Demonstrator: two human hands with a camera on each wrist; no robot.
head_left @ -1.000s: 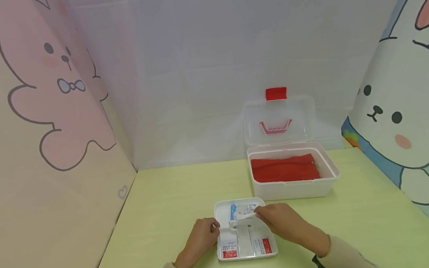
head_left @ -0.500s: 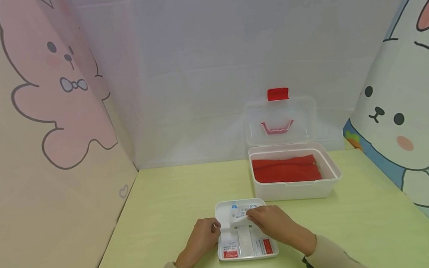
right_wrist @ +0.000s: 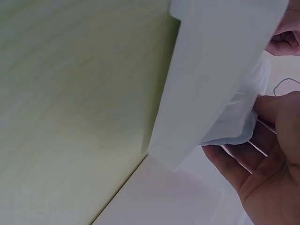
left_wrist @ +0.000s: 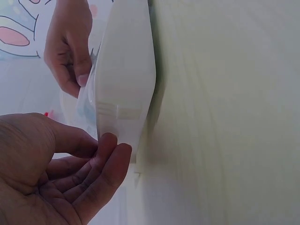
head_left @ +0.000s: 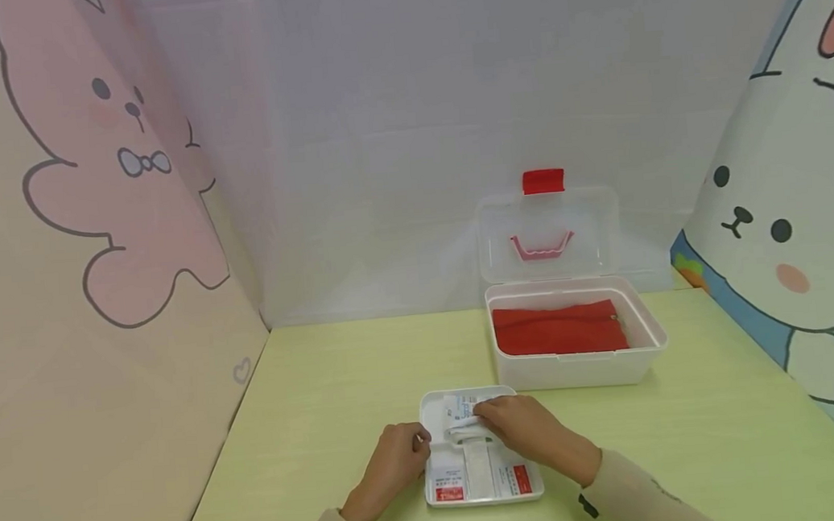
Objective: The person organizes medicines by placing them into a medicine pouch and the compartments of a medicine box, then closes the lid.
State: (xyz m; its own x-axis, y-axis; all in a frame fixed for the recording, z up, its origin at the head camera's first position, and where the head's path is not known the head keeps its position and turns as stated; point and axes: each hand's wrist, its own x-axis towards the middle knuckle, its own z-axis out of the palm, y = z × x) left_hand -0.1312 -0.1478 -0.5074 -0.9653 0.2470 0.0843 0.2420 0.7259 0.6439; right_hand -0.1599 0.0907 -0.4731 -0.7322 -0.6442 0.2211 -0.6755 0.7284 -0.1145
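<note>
I see the white tray lying on the green table, near the front edge and a little left of the open storage box, which stands further back with a red cloth inside and its clear lid raised. My left hand rests against the tray's left rim with fingers loosely curled; the left wrist view shows the fingertips touching the rim and holding nothing. My right hand is over the far part of the tray, thumb and fingers pinching a small white packet with blue print, which sits down in the tray. Flat packs with red labels lie at the tray's near end.
</note>
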